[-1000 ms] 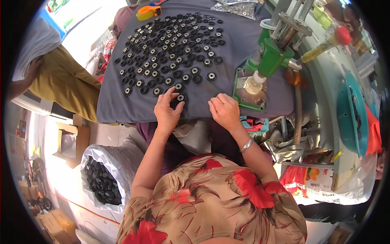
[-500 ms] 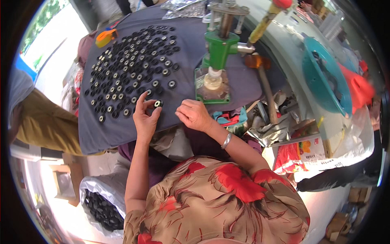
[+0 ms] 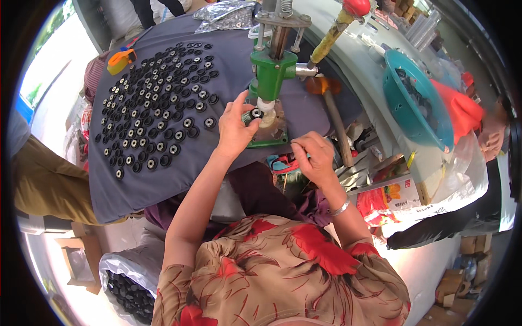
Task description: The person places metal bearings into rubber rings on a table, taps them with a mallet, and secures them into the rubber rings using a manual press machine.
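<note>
Between the thumb and fingers of my left hand [image 3: 234, 130] is a small black wheel with a bright metal centre [image 3: 256, 113]. It is held at the pale round seat [image 3: 267, 120] of a green hand press [image 3: 268, 76], beneath the white ram tip; whether it touches the seat I cannot tell. My right hand [image 3: 315, 155] hovers by the table's front edge, right of the press base, its fingers curled in; anything inside them is hidden. Many similar black wheels [image 3: 174, 149] lie spread over the dark cloth [image 3: 163, 190] to the left.
A mallet [image 3: 334, 119] lies right of the press, below its red-knobbed lever [image 3: 334, 35]. Further right stands a teal basin [image 3: 416, 103]. An orange tape dispenser [image 3: 120, 61] and a clear bag of small parts [image 3: 225, 16] lie at the back. A sack of black pieces [image 3: 130, 288] stands lower left.
My left hand has carried the black wheel rightward from the front of the spread wheels to the press. My right hand has moved right, away from the left. The view has shifted somewhat.
</note>
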